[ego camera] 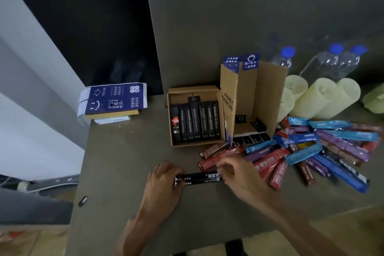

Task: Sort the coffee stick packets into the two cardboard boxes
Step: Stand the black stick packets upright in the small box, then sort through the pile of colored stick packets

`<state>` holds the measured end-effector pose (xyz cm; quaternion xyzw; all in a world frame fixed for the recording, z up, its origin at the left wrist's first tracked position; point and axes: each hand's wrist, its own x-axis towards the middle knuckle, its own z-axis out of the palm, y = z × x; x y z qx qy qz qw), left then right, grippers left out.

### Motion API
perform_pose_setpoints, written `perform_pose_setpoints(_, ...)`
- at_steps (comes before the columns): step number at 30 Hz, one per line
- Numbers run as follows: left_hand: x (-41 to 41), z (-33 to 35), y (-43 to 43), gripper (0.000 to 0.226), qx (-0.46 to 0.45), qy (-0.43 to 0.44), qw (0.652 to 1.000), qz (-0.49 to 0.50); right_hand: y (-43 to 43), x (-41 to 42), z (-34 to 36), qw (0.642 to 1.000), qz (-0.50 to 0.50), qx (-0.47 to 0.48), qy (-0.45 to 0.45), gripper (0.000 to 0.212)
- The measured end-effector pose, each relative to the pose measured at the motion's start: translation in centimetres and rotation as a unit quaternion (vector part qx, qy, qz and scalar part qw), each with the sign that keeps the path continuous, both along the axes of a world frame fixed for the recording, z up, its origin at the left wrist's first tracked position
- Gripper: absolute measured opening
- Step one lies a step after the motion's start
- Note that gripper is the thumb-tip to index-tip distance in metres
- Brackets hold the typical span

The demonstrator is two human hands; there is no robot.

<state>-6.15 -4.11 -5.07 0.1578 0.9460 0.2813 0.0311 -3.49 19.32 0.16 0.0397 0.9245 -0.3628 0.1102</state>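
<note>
A single black packet (199, 178) is being held flat, low over the table (124, 162) near its front edge, well apart from both boxes. Whether it is touching the tabletop cannot be told. Its left end is being pinched by the curled fingers of the left hand (164, 174), and its right end is being gripped by the fingertips of the right hand (236, 172).

The sorting is being judged as only partly done. The low box (194, 89) is being filled with a row of black packets lying side by side, and little room is being left in it. The tall box (270, 93), just beside it on the right with its flaps up, is being left nearly unfilled. Only a few dark pieces are being seen on its floor and front flap, and what they are cannot be told. A large loose pile of packets (311, 143), red, blue, purple and brown, is lying to the right of the hands, so most of the work is being judged as not yet done.

"#FAMILY" and part of "OUTDOOR LIFE" are being shown on the tall box's side flap, and Chinese characters on the blue labels at its top. "YOU CAN" and "COFFEE" are being shown on a blue carton (115, 97) at the table's back left corner. The white print on the held packet is too blurred to be read.
</note>
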Motion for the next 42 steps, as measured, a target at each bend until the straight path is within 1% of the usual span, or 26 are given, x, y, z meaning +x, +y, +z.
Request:
perform_pose_setpoints(3, 0.2, 0.3, 1.1, 0.017, -0.029, -0.003, 1.000, 0.005, 0.4, 0.0, -0.7, 0.997, 0.060, 0.041, 0.003, 0.024)
perform_pose_setpoints(5, 0.4, 0.8, 1.7, 0.015, -0.025, -0.033, 0.999, 0.011, 0.9, 0.0, -0.7, 0.994, 0.091, 0.056, -0.012, 0.030)
perform_pose_setpoints(6, 0.7, 1.2, 2.1, 0.014, -0.010, -0.054, 0.998, 0.021, 1.3, 0.0, -0.5, 0.993, 0.105, 0.059, -0.016, 0.028)
perform_pose_setpoints(8, 1.8, 2.1, 2.9, 0.014, 0.034, -0.089, 0.994, 0.051, 2.7, 0.1, 0.2, 0.990, 0.125, 0.054, -0.023, 0.015)
perform_pose_setpoints(10, 3.0, 3.1, 3.9, 0.018, 0.076, -0.120, 0.987, 0.075, 4.8, 0.3, 1.1, 0.990, 0.131, -0.001, -0.044, 0.006)
perform_pose_setpoints(11, 3.7, 3.5, 4.6, 0.019, 0.105, -0.134, 0.982, 0.083, 6.0, 0.3, 1.6, 0.989, 0.124, -0.056, -0.060, 0.002)
perform_pose_setpoints(13, 5.0, 4.7, 6.6, 0.019, 0.193, -0.152, 0.962, 0.117, 8.4, 0.4, 2.7, 0.977, 0.072, -0.185, -0.085, 0.002)
perform_pose_setpoints(14, 5.7, 5.4, 7.9, 0.019, 0.249, -0.160, 0.944, 0.148, 9.4, 0.4, 3.2, 0.961, 0.036, -0.255, -0.097, 0.005)
perform_pose_setpoints(15, 6.2, 5.9, 9.2, 0.020, 0.304, -0.169, 0.921, 0.178, 10.3, 0.4, 3.8, 0.939, 0.008, -0.324, -0.115, 0.010)
perform_pose_setpoints(16, 6.6, 6.3, 10.6, 0.020, 0.346, -0.178, 0.899, 0.202, 11.1, 0.4, 4.3, 0.914, -0.007, -0.381, -0.136, 0.016)
perform_pose_setpoints(17, 7.0, 6.8, 11.9, 0.019, 0.378, -0.185, 0.880, 0.221, 11.7, 0.5, 4.8, 0.895, -0.004, -0.419, -0.153, 0.018)
perform_pose_setpoints(18, 7.2, 7.3, 13.2, 0.018, 0.401, -0.191, 0.866, 0.231, 12.3, 0.6, 5.1, 0.884, 0.012, -0.438, -0.161, 0.018)
perform_pose_setpoints(20, 7.4, 8.1, 15.3, 0.017, 0.439, -0.205, 0.842, 0.236, 13.0, 0.8, 5.4, 0.879, 0.039, -0.446, -0.167, 0.014)
perform_pose_setpoints(23, 7.3, 9.1, 17.5, 0.015, 0.462, -0.213, 0.830, 0.229, 13.6, 0.9, 5.3, 0.883, 0.030, -0.436, -0.169, 0.015)
perform_pose_setpoints(25, 7.3, 9.6, 18.5, 0.012, 0.476, -0.227, 0.821, 0.221, 13.8, 0.9, 5.4, 0.885, 0.011, -0.437, -0.159, 0.010)
perform_pose_setpoints(27, 7.4, 9.9, 19.0, 0.013, 0.475, -0.213, 0.825, 0.219, 13.9, 0.8, 5.7, 0.887, -0.009, -0.439, -0.145, 0.011)
perform_pose_setpoints(30, 7.1, 9.7, 19.4, 0.021, 0.406, -0.164, 0.876, 0.202, 14.1, 0.4, 6.0, 0.889, -0.033, -0.440, -0.124, 0.012)
perform_pose_setpoints(33, 6.4, 9.7, 19.6, 0.022, 0.326, -0.126, 0.918, 0.190, 14.1, -0.1, 6.4, 0.891, -0.036, -0.437, -0.118, 0.010)
perform_pose_setpoints(36, 5.6, 9.7, 19.7, 0.019, 0.326, -0.128, 0.918, 0.183, 13.3, -0.3, 6.1, 0.897, -0.039, -0.420, -0.135, 0.017)
perform_pose_setpoints(38, 5.0, 9.7, 19.7, 0.018, 0.330, -0.124, 0.919, 0.174, 12.5, -0.6, 5.8, 0.906, -0.060, -0.395, -0.138, 0.015)
perform_pose_setpoints(40, 3.9, 9.2, 19.3, 0.020, 0.332, -0.116, 0.918, 0.184, 12.0, -1.4, 5.9, 0.914, -0.071, -0.382, -0.120, 0.008)
perform_pose_setpoints(42, 2.7, 8.7, 18.7, 0.025, 0.316, -0.119, 0.922, 0.191, 11.7, -2.8, 6.3, 0.928, -0.069, -0.358, -0.082, 0.010)
